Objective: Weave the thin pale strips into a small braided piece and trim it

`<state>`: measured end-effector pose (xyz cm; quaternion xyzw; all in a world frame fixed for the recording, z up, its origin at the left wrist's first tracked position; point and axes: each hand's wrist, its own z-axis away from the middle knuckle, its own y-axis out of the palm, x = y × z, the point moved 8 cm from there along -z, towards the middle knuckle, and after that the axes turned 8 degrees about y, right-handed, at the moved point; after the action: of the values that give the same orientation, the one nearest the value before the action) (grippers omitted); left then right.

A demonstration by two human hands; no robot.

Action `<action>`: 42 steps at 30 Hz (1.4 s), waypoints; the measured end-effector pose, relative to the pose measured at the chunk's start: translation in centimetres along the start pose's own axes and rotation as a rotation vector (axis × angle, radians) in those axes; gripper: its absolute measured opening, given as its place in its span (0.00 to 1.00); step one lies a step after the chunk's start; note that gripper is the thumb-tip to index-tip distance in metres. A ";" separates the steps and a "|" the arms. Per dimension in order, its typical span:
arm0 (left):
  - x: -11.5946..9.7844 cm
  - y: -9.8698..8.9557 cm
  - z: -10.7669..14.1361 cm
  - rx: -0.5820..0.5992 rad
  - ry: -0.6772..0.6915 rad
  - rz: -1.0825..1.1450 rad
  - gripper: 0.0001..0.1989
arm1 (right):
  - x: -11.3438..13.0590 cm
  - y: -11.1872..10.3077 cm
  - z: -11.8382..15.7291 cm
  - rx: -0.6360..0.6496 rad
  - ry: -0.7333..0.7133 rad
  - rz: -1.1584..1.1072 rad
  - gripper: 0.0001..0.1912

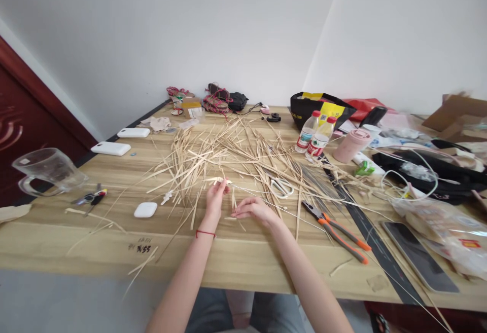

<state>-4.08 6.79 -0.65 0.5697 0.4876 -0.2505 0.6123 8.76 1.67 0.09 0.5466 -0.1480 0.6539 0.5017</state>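
My left hand (218, 197), a red string round its wrist, pinches a small piece woven from pale straw strips (217, 179) above the table. A thin wire (251, 191) runs from that piece toward the right. My right hand (255, 210) is close by, thumb and fingers brought together at a narrow straw strip (233, 198) hanging beneath the woven piece. Loose straw strips (205, 150) lie heaped just beyond both hands. White-handled scissors (282, 188) rest to the right, partly among the strips. Pliers with orange grips (338, 229) lie nearer the table's front edge.
Two red-capped bottles (306, 133) and a pink cup (349, 145) stand at right, before a black bag (304, 110). A phone (418, 256) lies front right. At left are a glass mug (49, 171), a white case (145, 210) and small tools (91, 197).
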 end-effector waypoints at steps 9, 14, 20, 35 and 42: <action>-0.1 0.0 0.0 -0.010 -0.013 -0.006 0.17 | -0.1 -0.1 -0.2 -0.005 0.009 0.001 0.10; 0.2 0.3 0.2 0.006 -0.040 -0.043 0.18 | -0.1 -1.1 -0.6 -0.090 -0.055 -0.022 0.14; 0.1 0.9 0.6 0.017 -0.047 -0.041 0.19 | 0.2 -1.8 -1.1 -0.160 -0.148 0.013 0.18; 0.2 1.1 0.6 0.066 -0.079 0.006 0.17 | 2.9 -1.1 -1.0 -0.349 -0.354 -0.063 0.28; 0.2 1.4 0.7 0.081 -0.084 0.058 0.16 | 4.7 -0.8 -3.1 -0.423 -0.224 -0.028 0.20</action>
<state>-2.60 6.49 -0.28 0.5970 0.4344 -0.2760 0.6154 8.07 6.69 2.78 0.5004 -0.3287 0.5368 0.5945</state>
